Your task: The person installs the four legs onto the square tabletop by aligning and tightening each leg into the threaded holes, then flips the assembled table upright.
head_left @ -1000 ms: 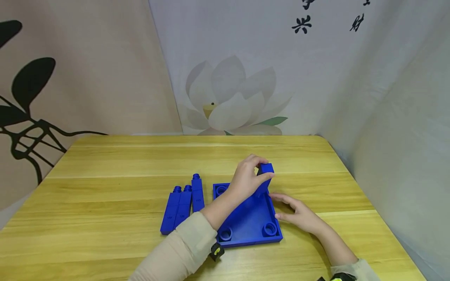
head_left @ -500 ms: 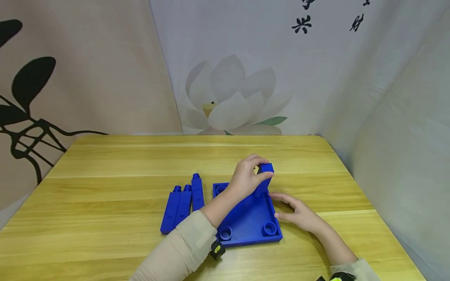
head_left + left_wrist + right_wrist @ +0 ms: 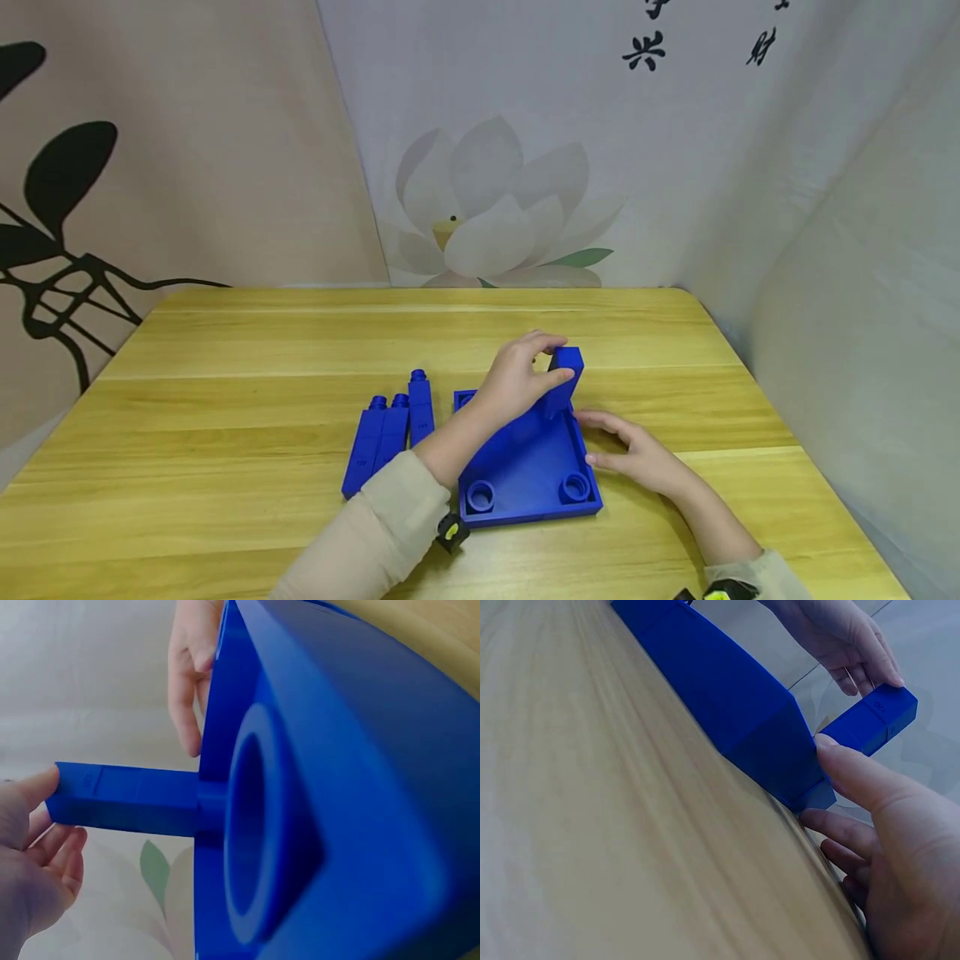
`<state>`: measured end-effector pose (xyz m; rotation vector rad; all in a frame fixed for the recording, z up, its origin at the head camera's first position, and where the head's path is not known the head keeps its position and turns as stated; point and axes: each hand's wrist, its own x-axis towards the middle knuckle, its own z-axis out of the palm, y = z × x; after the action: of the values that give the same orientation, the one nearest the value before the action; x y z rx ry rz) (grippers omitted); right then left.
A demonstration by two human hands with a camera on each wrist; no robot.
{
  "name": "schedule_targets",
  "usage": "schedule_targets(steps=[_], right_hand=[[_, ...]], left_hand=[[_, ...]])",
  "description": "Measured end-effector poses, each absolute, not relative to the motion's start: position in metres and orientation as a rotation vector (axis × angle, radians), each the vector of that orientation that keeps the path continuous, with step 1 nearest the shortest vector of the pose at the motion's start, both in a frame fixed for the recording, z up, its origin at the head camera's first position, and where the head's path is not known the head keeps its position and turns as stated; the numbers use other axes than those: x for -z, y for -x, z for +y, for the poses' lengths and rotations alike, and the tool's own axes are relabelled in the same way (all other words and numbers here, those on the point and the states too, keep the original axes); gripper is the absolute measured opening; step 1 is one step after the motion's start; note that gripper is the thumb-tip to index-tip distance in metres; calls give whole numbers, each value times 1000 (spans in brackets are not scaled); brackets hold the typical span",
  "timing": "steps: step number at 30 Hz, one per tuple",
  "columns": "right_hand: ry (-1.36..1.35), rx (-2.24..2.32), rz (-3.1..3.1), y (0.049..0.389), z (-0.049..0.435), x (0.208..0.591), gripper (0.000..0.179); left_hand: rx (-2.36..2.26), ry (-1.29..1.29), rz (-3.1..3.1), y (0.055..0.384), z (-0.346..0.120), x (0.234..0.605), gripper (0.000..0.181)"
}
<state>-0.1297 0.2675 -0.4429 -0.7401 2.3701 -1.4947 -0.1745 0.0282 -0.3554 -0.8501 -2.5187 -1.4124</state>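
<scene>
A blue square plastic panel (image 3: 525, 467) lies on the table with its raised rim and round corner sockets facing up. A blue square leg (image 3: 567, 367) stands upright at its far right corner. My left hand (image 3: 517, 379) is at the top of this leg: the thumb touches its end, and the other fingers hang loosely bent beside it. Against the panel's right side rests my right hand (image 3: 637, 458), its thumb and fingers extended and touching the outer edge. My left forearm covers part of the panel's left side, including its far left socket.
Left of the panel lie three more blue legs (image 3: 375, 446) with threaded ends pointing away. The wooden table (image 3: 225, 400) reaches back to a printed cloth (image 3: 495, 167), and another cloth hangs at the right.
My left hand has loosened from the leg and shifted slightly left, while the leg stays standing in the corner. The right hand has kept its place.
</scene>
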Motion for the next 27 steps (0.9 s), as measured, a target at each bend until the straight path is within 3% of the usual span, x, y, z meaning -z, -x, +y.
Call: schedule_targets(steps=[27], right_hand=[[782,1474,2434,128,269,449,54]], left_hand=[[1511,578,-2413,126,-45,347,43]])
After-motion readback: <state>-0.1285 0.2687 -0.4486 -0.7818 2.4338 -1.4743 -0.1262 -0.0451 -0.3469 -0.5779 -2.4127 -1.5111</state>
